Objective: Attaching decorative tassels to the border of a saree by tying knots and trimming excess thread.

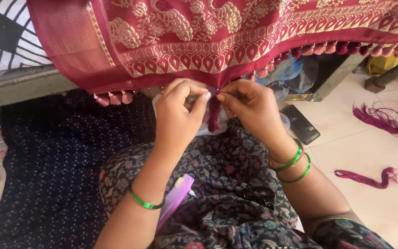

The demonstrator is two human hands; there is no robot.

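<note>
At the centre of the frame, below the maroon cloth's edge (199,80), the left hand (178,115) and right hand (249,106) pinch a dangling maroon tassel (213,113), wrists bent upward.

Soft, even daylight; the tiled floor (374,152) at right is brightest, the dark lap area dimmer. Sharp focus mid-frame, slight softness at the edges.

Comb (175,200) half under left forearm; cloth (236,37) cut off at top.
</note>
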